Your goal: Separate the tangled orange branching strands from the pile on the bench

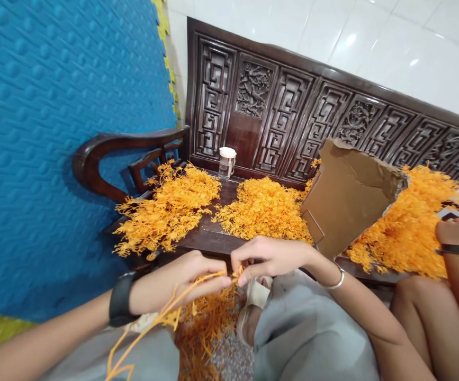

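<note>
My left hand (181,278) grips a bundle of thin orange plastic stems (161,317) that trails down over my lap. Just to its right, my right hand (271,256) pinches a small orange sprig (237,273) at the top end of that bundle. The two hands nearly touch, in front of the dark wooden bench (209,238). A black watch sits on my left wrist and a silver bangle on my right. Below my hands more orange sprigs (205,328) lie heaped between my knees.
Three heaps of orange sprigs (264,209) lie on the bench seat, with a torn cardboard box (344,201) leaning among them and a clear jar (226,161) at the back. Another person's arm and knee (451,264) are at the right. A blue foam mat (54,132) stands left.
</note>
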`<state>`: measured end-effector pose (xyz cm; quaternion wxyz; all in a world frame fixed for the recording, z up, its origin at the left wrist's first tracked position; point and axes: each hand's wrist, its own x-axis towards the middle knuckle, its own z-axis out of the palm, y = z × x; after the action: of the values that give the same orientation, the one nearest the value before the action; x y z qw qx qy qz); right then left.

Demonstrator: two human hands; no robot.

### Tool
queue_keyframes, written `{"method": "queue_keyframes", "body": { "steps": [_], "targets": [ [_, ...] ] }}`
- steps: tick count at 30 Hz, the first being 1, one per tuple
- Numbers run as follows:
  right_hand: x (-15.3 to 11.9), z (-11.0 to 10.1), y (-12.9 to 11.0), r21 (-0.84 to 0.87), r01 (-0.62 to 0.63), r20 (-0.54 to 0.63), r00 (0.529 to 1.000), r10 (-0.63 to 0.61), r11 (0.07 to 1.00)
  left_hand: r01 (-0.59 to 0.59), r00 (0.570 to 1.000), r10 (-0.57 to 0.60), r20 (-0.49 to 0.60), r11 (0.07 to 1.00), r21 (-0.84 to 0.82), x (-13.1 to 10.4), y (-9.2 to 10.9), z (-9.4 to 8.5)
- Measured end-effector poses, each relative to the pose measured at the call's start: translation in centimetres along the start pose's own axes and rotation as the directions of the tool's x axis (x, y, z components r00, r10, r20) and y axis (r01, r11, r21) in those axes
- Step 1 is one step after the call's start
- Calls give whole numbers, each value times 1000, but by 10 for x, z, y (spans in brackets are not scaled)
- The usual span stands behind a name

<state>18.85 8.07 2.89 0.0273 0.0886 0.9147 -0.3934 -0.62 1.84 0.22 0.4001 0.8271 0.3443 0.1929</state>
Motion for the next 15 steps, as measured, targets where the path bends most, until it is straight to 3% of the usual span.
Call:
{"method": "queue_keyframes", "body": {
  "steps": [4, 7, 15],
  "targets": [
    [0, 6, -3, 9, -8, 217, 976, 6, 1000, -68, 997, 57, 52, 966, 248, -5, 2, 14],
    [-2, 9, -5, 7, 3, 302, 953, -5, 1000, -118, 992, 88, 95, 921, 372, -5, 4, 24],
    [-2, 18, -7, 101, 10, 370, 928, -47, 995, -273, 957, 211, 200, 887, 372, -7, 7, 33]
  ]
}}
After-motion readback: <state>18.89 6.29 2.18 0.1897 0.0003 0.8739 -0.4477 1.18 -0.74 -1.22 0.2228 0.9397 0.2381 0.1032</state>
